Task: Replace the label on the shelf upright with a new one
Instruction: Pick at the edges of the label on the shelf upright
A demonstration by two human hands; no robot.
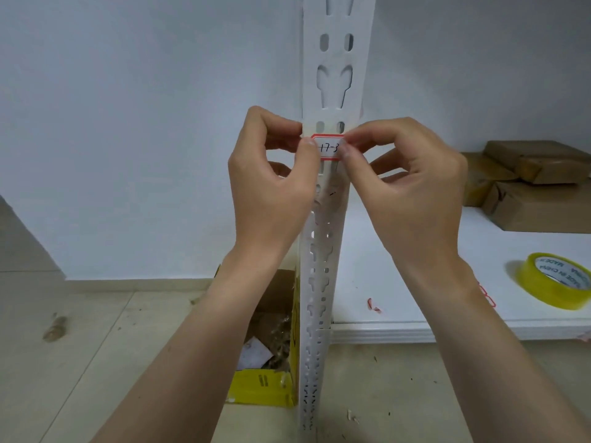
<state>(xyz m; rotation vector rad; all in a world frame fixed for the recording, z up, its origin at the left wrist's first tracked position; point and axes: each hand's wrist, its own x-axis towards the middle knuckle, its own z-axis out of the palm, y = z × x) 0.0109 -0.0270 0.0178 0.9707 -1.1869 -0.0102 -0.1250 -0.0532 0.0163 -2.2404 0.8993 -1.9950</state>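
Observation:
A white perforated shelf upright (332,75) runs top to bottom through the middle of the head view. A small white label (328,147) with a red border and handwritten "17-3" lies across it at mid height. My left hand (271,187) pinches the label's left end between thumb and forefinger. The label's right end is pinched by my right hand (406,193) in the same way. My fingers hide both ends of the label.
A white shelf board (415,302) extends right of the upright, with a roll of yellowish clear tape (553,279), brown wrapped parcels (531,183) and red label scraps (373,305). An open yellow cardboard box (265,356) with scraps stands on the floor left of the upright.

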